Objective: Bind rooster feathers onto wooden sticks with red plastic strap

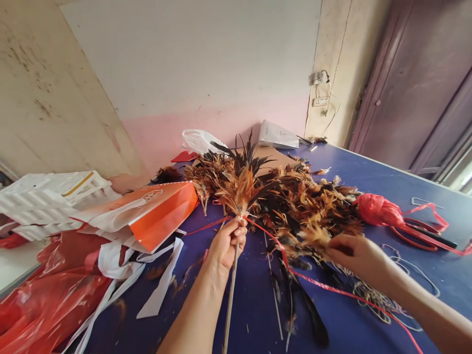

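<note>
My left hand (229,240) is closed round a thin wooden stick (231,300) just below a tuft of brown and black feathers (241,189) bound to its top. A red plastic ribbon (313,281) runs from the binding across the table to the lower right. My right hand (348,253) has its fingers pinched at light brown feathers (315,236) on the near edge of a large feather pile (313,199). Whether those feathers are lifted off the pile is hard to tell. Loose long black feathers (313,312) lie below the pile.
An orange and white paper bag (162,216) lies left, beside red plastic sheeting (70,280) and white strips. At right, a red ribbon bundle (379,210) rests on the blue table (405,182), with tangled string (376,297) nearer me. A white packet (277,134) stands against the wall.
</note>
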`<state>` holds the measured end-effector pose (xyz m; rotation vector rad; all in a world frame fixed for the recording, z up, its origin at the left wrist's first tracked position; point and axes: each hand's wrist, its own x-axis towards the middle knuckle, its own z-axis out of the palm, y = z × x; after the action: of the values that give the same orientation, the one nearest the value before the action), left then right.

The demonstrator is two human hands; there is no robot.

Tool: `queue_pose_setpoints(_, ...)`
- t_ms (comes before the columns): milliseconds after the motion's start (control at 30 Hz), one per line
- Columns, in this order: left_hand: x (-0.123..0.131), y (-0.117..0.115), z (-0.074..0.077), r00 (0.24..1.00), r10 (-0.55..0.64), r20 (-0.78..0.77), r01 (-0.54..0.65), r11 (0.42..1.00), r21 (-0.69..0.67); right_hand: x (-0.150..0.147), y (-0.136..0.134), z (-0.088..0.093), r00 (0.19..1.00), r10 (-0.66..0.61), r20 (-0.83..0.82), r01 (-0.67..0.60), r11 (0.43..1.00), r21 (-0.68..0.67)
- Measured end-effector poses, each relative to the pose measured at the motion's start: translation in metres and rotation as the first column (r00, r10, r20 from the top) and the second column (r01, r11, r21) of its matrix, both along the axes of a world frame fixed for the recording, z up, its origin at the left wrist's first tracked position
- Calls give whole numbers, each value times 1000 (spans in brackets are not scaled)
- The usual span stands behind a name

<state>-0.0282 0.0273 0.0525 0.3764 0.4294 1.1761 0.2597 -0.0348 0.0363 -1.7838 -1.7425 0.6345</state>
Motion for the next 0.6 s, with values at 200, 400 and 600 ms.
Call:
queue_pose_setpoints(200, 5, -2, 0, 978, 139, -154, -130, 989, 62, -11, 4, 40, 360, -50, -932, 39, 998, -38)
queue_pose_setpoints(400, 16, -14, 5, 884, 287, -369, -241, 956, 165, -80, 10, 57, 207, 71, -976, -89, 995, 54)
queue_pose_setpoints(600, 21, -19, 4, 823, 421, -381, -338, 903, 266, -142, 31, 46, 327, 152, -933, -62, 988, 140)
